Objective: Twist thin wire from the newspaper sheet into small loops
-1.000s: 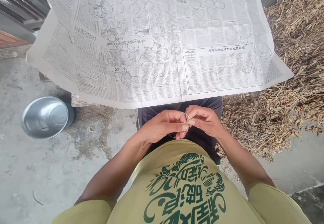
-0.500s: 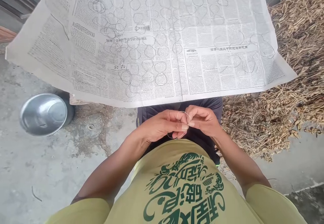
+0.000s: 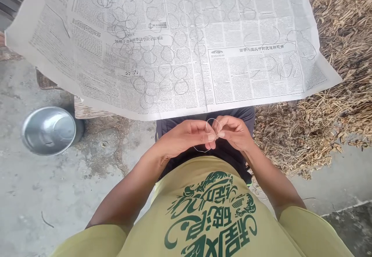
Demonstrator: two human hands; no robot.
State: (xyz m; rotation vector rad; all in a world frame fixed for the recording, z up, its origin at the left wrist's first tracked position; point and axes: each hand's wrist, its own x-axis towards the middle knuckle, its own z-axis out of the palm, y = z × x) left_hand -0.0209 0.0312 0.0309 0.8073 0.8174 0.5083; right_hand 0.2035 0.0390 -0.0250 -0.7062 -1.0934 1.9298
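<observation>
Above my lap, my left hand (image 3: 192,135) pinches a thin wire loop (image 3: 213,119) between thumb and fingers. My right hand (image 3: 234,131) grips the same wire from the other side, its fingertips almost meeting those of my left hand. One round of the wire stands up above the fingertips, and another curve hangs below my left fingers. Beyond my hands a newspaper (image 3: 186,107) is spread out, with many thin figure-eight wire loops (image 3: 181,79) lying on it, some overlapping at the upper left.
A metal basin (image 3: 49,131) stands on the concrete floor at the left. Part of a wooden board (image 3: 90,109) shows under the newspaper's left edge. Dry plant stalks and leaves (image 3: 343,51) lie heaped along the right side.
My hands have risen slightly in view, and the wire's upper round shows more fully above the fingertips. The newspaper appears shifted slightly up and left.
</observation>
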